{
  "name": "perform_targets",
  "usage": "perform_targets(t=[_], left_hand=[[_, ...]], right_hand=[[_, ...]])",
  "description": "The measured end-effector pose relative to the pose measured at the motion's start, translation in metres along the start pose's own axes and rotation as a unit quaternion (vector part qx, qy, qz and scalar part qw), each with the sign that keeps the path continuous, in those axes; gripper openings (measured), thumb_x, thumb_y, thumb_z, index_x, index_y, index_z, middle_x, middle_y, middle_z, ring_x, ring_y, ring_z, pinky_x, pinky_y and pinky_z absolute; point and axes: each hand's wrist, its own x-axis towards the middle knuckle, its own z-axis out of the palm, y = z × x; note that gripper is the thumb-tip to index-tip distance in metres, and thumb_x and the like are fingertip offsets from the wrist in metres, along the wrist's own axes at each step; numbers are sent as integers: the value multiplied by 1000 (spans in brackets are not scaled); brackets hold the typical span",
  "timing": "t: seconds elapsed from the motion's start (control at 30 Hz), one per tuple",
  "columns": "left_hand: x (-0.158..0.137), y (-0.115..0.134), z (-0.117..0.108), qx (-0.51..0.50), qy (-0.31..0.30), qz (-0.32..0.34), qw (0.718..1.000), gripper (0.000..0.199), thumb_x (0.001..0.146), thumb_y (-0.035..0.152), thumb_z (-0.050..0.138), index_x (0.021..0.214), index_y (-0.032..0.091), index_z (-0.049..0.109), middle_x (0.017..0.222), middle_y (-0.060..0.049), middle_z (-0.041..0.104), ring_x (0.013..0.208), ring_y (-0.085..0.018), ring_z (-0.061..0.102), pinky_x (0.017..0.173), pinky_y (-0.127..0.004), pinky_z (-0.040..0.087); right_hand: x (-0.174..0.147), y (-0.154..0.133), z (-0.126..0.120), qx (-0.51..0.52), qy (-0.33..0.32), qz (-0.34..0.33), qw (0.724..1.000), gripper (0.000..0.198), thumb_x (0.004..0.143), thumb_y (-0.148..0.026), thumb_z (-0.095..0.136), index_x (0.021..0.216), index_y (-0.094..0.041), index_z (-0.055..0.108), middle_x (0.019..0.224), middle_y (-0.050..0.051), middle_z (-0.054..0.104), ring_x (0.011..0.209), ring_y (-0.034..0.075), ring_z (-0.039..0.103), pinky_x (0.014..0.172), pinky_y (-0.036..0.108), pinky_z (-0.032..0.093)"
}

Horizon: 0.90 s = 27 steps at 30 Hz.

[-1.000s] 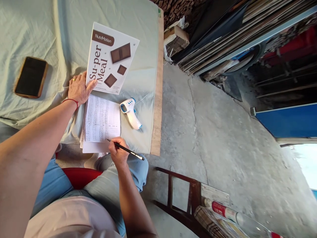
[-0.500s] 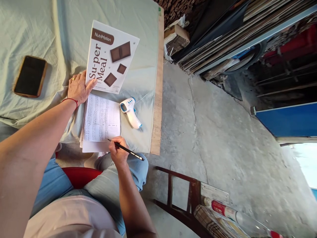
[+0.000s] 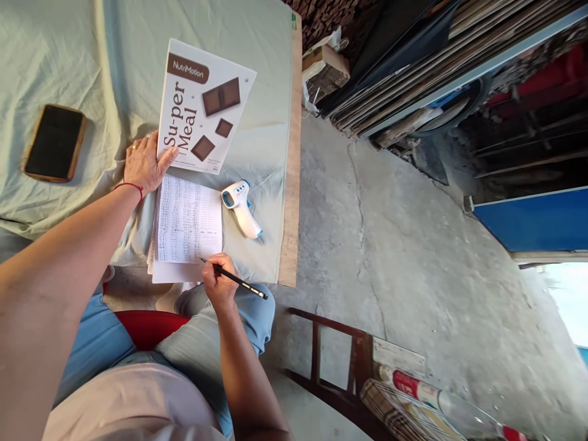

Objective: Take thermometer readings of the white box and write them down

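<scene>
A white box printed "NutriMotion Su-per Meal" with brown squares (image 3: pixel 209 131) stands tilted above the notebook. My left hand (image 3: pixel 146 162) is closed on its lower left corner, thumb across the front, with the fingers partly hidden behind it. Below the box lies an open notebook (image 3: pixel 181 226), its page covered in rows of small handwriting. A slim black pencil (image 3: pixel 241 283) is pinched in my right hand (image 3: pixel 219 275), its tip at the notebook's lower right part. To the notebook's right rests a white and blue infrared thermometer (image 3: pixel 242 209).
A phone in a brown case (image 3: pixel 55 143) lies on the pale green tablecloth (image 3: pixel 50 37), left of my arm. The table's wooden edge (image 3: pixel 289 202) runs down the right. Beyond it are a concrete floor (image 3: pixel 340 233) and a dark wooden chair (image 3: pixel 361 361).
The box and table sit very slightly further left in view. Both hands keep their grip, and the pencil tip stays at about the same spot on the page.
</scene>
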Motion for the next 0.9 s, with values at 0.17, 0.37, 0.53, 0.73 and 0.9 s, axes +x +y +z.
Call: perform_targets(t=[0.17,0.37,0.53,0.73,0.9], left_hand=[[2,-3,3,-3,12,9,1000,72,107,73,25,154,22,48,145,-13,60,142,-34,50,119,-47,34],[2,-6,6,-12,9,8,1000,74,107,75,22,156,25,44,146,-8,60,140,-28,47,121,-46,32],[3,-4,5,-9,11,5,1000,73,107,75,25,154,23,45,145,-10,60,141,-31,47,121,-48,32],[2,-2,2,-8,-2,1,1000,70,108,72,24,155,24,43,144,-11,60,141,-32,46,121,-50,32],[1,-1,1,-6,-3,-1,1000,71,108,72,23,156,24,43,145,-11,61,141,-31,46,121,-48,32]], right_hand=[[0,-2,1,14,1,20,1000,8,89,-22,53,81,-24,54,70,-2,58,61,15,54,61,28,45],[4,-7,-6,96,27,106,989,9,88,-24,53,79,-24,53,68,-3,57,54,12,50,53,26,41],[4,-5,-9,103,44,106,988,7,87,-25,57,80,-23,56,69,-2,60,57,13,54,53,26,42],[2,-2,-7,80,17,72,994,7,87,-21,57,82,-22,61,70,-2,63,60,14,58,59,27,47],[0,-1,-6,36,1,76,996,10,87,-26,55,79,-23,60,70,-1,63,61,15,58,60,29,48]])
